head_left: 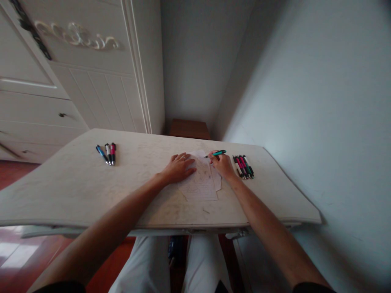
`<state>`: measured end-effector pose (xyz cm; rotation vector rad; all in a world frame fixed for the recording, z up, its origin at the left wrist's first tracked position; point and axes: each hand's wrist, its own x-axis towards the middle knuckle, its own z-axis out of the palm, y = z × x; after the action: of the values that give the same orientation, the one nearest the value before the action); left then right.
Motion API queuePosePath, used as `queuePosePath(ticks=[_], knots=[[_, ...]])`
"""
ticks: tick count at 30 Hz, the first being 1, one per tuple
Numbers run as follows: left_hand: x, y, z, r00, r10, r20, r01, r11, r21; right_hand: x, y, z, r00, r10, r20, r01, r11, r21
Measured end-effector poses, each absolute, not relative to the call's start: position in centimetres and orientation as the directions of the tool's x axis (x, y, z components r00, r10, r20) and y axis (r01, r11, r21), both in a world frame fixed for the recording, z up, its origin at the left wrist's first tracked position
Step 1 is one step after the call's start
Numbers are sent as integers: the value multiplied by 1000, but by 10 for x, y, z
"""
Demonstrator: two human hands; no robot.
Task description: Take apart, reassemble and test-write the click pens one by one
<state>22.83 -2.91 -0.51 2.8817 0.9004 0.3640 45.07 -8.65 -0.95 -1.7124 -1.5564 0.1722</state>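
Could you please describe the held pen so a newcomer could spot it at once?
On the stained white tabletop, the left hand rests on white paper sheets. At their right edge, the right hand holds a green and black pen. Only it is held; three blue, white and red pens at left and a multicoloured pen row at right lie flat.

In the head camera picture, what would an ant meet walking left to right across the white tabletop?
Cluster of blue, white and pink pens with black parts → left hand wearing a ring → white, marked paper → right hand → row of mixed-colour pens.
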Motion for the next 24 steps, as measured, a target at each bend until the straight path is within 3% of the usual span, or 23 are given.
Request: queuePosePath(ticks=[24], knots=[[229,-28,-7,797,571,199,547,-821,164,446,-89,-5,201,876,439,833,83,-546]])
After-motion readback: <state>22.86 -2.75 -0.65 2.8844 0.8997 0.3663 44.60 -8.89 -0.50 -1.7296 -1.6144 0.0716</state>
